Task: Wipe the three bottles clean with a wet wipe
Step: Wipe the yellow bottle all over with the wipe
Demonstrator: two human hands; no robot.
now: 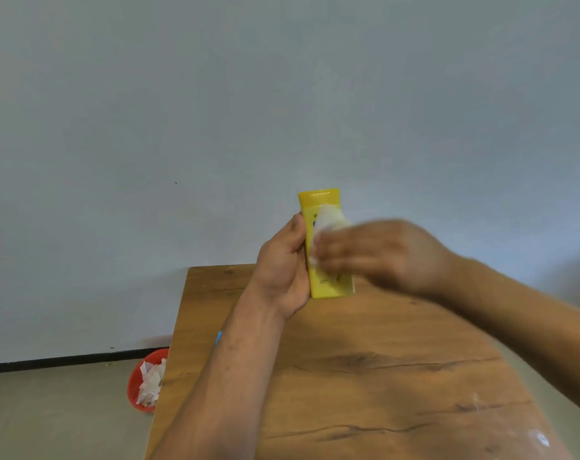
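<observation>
Around the yellow bottle (330, 288), the left hand (283, 270) gripping it blocks 9 o'clock, and the blurred right hand (381, 255) blocks 3 o'clock. Between the forearms, from 5 to 6 o'clock, the wooden table (364, 376) lies open. A red basin (132, 388) of crumpled wipes stands on the floor at 8 o'clock, just beside the table's left edge.

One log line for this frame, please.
step: wiping | left hand: holds yellow plastic bottle | right hand: presses white wet wipe on it | above wooden table

Wooden table (381, 343); red bin (131, 388) beside it.
</observation>
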